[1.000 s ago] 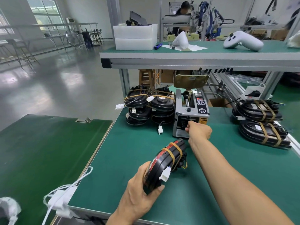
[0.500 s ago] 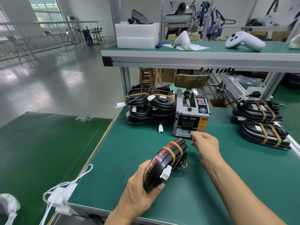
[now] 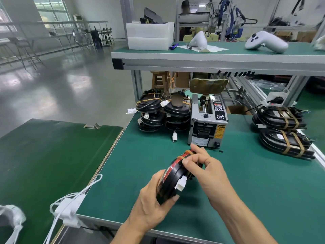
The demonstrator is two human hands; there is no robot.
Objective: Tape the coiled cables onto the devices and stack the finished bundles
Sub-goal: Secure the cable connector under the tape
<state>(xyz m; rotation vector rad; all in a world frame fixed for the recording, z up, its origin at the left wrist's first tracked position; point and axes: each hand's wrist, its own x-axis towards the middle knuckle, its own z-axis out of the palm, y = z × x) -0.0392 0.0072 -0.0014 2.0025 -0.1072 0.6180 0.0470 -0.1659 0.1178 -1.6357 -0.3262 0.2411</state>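
The right hand (image 3: 204,166) has come back from the tape dispenser (image 3: 207,124) to press onto the bundle (image 3: 174,178) gripped by the left hand (image 3: 153,196) just before it, likely laying tape.

The left hand (image 3: 151,199) comes up from the bottom, palm turned to the right. Its thumb curls over the near edge of what it holds, and the other fingers seem to wrap behind, though they are hidden. The right hand (image 3: 204,166) reaches in from the lower right on a bare arm. Its fingers (image 3: 197,152) bend down and press on top. Both hands sit close together.
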